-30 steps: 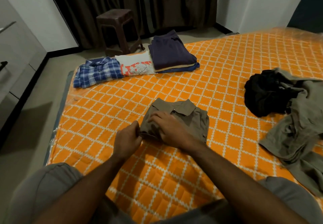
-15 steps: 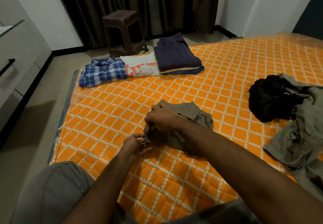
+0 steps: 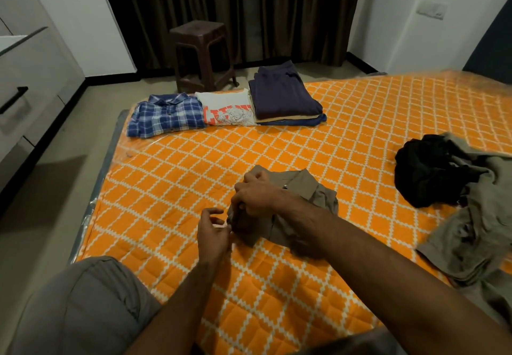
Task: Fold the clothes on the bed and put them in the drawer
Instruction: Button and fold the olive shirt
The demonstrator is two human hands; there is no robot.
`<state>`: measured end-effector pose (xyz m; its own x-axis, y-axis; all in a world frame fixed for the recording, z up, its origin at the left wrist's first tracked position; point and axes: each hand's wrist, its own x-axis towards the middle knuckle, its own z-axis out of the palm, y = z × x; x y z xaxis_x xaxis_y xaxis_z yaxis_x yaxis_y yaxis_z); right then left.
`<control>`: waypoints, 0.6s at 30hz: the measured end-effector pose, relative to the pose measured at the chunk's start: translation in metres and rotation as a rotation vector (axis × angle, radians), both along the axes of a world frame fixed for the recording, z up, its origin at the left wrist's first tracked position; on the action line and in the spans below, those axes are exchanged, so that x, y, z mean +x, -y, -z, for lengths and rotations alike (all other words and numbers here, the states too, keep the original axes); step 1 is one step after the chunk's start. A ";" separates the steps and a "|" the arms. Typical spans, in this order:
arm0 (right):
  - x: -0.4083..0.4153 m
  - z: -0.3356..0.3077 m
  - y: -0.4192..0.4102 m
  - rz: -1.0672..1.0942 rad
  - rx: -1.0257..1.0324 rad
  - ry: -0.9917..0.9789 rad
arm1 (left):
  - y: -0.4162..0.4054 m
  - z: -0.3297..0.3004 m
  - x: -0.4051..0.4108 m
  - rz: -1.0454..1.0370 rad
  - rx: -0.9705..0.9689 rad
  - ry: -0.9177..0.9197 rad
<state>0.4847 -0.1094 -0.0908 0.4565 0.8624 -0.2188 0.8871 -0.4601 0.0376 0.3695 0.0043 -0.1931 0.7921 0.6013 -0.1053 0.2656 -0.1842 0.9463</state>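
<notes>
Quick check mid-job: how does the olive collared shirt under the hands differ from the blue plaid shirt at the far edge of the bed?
The olive collared shirt is plain; the blue plaid shirt is checked. The olive one lies near the person with the right hand gripping its left edge and the left hand beside it; the plaid one lies untouched. The olive shirt sits alone; the plaid one sits beside a white printed T-shirt. Both are folded, collars showing, on the orange quilted bed.

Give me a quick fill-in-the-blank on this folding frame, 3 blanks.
1. The right hand presses on the folded ____ shirt.
2. The white printed tee lies between the navy stack and the ____ shirt.
3. The black garment is still ____.

Missing: olive; plaid; unfolded
</notes>
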 end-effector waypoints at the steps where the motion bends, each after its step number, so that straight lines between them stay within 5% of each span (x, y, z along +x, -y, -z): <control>1: 0.000 -0.001 -0.001 0.015 -0.006 0.002 | -0.001 0.001 0.000 0.060 0.139 0.044; 5: -0.002 -0.001 -0.004 0.005 -0.032 0.032 | -0.004 0.001 0.004 0.277 0.341 0.103; 12: -0.001 0.018 -0.001 0.007 0.054 -0.125 | -0.019 0.022 0.015 0.314 0.508 0.060; 16: 0.002 0.022 0.006 -0.008 0.082 -0.090 | -0.017 0.025 0.013 0.318 0.540 0.126; 18: -0.002 0.024 0.006 -0.045 0.102 -0.012 | -0.019 0.024 0.015 0.362 0.393 0.132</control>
